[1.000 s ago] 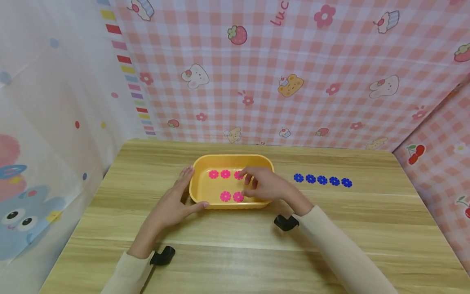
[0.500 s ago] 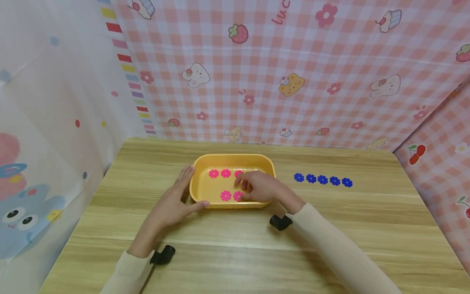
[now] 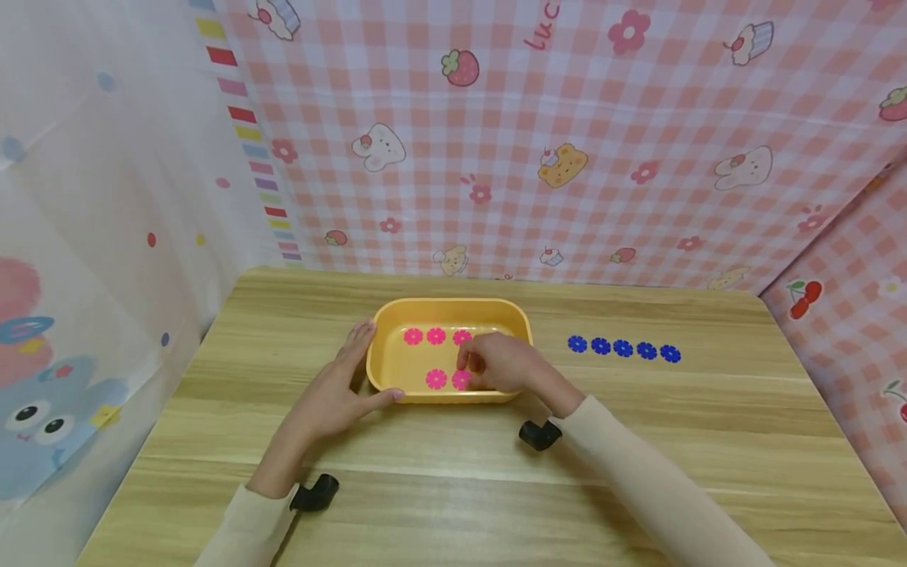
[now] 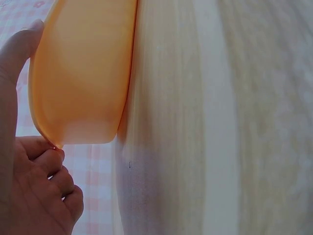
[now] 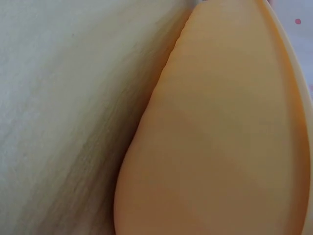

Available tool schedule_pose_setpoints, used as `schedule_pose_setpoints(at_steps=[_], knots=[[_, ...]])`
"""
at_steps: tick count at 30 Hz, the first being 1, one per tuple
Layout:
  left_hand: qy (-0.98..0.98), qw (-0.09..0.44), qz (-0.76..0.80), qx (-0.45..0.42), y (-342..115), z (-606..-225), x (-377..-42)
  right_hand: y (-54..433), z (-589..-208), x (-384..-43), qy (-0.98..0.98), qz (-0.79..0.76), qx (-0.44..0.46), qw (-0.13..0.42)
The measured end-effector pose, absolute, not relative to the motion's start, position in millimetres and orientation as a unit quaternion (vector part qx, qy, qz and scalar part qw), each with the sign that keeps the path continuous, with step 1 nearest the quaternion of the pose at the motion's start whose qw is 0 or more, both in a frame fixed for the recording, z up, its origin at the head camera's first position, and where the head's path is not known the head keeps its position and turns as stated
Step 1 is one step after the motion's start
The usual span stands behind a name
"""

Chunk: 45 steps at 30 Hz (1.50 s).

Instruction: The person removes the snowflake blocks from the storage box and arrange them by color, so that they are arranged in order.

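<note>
A yellow plastic tray (image 3: 439,398) sits on the table, with pink flower-shaped discs (image 3: 435,336) in two rows on its floor. My left hand (image 3: 335,394) holds the tray's left end, thumb on the front rim and fingers along the left side. In the left wrist view, the thumb and a fingertip touch the rim of the orange-looking tray (image 4: 83,73). My right hand (image 3: 506,362) reaches into the tray's right half with curled fingers, beside a pink disc (image 3: 461,380). It hides that part of the floor, so whether it pinches a disc is unclear.
Several blue flower-shaped discs (image 3: 623,348) lie in a row on the wooden table (image 3: 453,488), right of the tray. A pink checked cloth (image 3: 453,173) hangs behind the table. Only the tray's outer wall (image 5: 210,137) and tabletop show in the right wrist view.
My right hand has shifted slightly left and toward me inside the tray, and its fingertips have come closer together. The left hand and tray stay in place.
</note>
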<state>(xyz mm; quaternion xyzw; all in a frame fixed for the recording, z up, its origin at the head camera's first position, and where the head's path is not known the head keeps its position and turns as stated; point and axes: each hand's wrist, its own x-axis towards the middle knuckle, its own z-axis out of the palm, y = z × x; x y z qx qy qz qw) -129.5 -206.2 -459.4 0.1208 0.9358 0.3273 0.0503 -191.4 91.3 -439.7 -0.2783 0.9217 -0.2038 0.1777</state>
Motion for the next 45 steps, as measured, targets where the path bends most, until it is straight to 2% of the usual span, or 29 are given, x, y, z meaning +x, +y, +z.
schedule_pose_setpoints(at_steps=[24, 31, 45], knots=[[0.935, 0.054, 0.328, 0.12, -207, -462, -128, 100, -442, -186, 0.886, -0.382, -0.251, 0.076], [0.934, 0.053, 0.331, 0.12, -207, -461, -128, 105, -433, -184, 0.874, -0.414, -0.252, 0.043], [0.936, 0.048, 0.327, 0.12, -207, -461, -130, 130, -414, -176, 0.876, -0.433, -0.21, 0.014]])
